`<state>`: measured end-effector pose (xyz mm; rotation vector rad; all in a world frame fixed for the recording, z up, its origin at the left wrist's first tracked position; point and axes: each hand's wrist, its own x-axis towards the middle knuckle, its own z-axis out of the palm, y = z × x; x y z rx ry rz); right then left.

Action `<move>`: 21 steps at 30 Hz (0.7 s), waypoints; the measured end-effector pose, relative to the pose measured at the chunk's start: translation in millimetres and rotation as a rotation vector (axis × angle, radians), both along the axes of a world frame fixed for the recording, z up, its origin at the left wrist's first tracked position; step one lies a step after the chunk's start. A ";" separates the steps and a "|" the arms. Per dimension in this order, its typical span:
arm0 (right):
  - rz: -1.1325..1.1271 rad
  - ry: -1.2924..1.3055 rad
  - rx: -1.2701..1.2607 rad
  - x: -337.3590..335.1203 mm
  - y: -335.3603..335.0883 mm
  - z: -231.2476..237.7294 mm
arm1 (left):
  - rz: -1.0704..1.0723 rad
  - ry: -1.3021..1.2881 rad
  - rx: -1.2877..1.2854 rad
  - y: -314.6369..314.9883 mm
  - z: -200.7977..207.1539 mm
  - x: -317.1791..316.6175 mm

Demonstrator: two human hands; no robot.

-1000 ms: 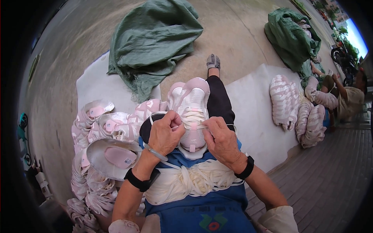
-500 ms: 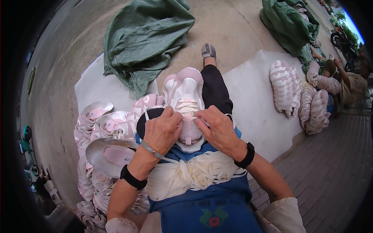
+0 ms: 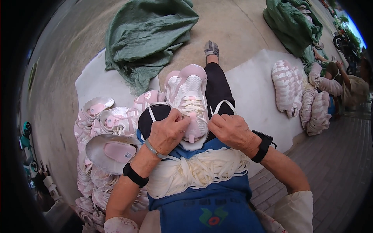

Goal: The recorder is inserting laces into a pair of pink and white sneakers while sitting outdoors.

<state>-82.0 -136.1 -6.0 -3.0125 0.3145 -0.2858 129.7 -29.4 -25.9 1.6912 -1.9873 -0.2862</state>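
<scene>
A pink-and-white sneaker (image 3: 194,86) rests on my lap, toe pointing away from me, with cream laces (image 3: 192,104) threaded across its upper part. My left hand (image 3: 168,131) is closed at the left of the shoe's tongue (image 3: 192,131), pinching a shoelace. On the other side, my right hand (image 3: 232,132) has its fingers pinched on a shoelace too; a loose loop of lace (image 3: 224,102) arches above it. Across the blue apron (image 3: 210,206) lies a thick bundle of cream shoelaces (image 3: 198,173). Another pink-and-white shoe stands partly hidden behind the sneaker.
Several pink-and-white shoes (image 3: 110,151) are piled at my left. Green sacks (image 3: 151,39) lie ahead and at the far right. White sheeting (image 3: 248,89) covers the ground, with bundled shoes (image 3: 287,87) on it. Another person (image 3: 351,89) sits at the far right.
My hands have drawn apart, the right one moving right and slightly down, away from the shoe's tongue. A lace loop now shows above the right hand. The view has shifted slightly.
</scene>
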 end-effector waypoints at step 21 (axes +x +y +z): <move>-0.098 0.050 0.061 22.0 4.3 13.0 | 0.126 0.085 0.059 14.0 4.5 -5.9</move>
